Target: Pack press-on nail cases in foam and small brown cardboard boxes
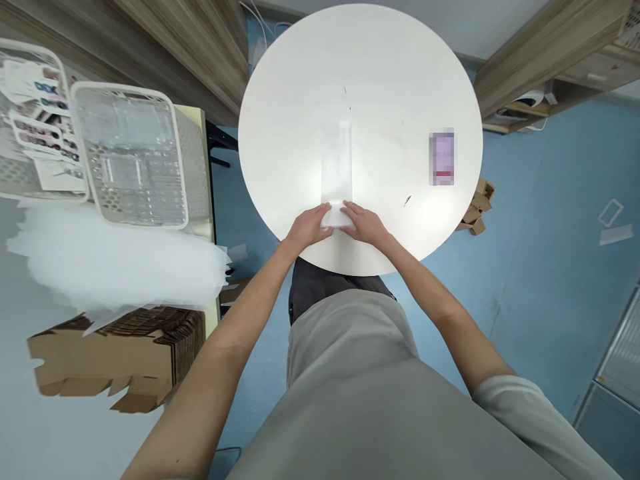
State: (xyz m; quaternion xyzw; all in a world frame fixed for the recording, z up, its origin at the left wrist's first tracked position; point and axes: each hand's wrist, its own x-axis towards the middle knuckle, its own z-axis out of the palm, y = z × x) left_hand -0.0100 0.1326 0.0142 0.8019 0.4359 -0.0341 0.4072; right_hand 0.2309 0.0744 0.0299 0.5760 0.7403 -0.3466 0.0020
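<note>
Left hand [310, 228], small white rectangular bundle [337, 215], right hand [367, 223]: fingers and thumbs closed on its two ends

Left to right: a perforated white plastic basket [196, 157] of clear plastic containers [127, 173], thin translucent white sheets [125, 257] beside flattened brown cardboard boxes [105, 357], then the bundle near the table's near edge, a flat translucent strip [336, 157] stretching beyond it, and a pixelated purple rectangle [443, 157]; the smooth, round white table [285, 120] bears dark scuffs, amid blue floor [550, 213] and wood-grain cabinets [200, 47]
</note>
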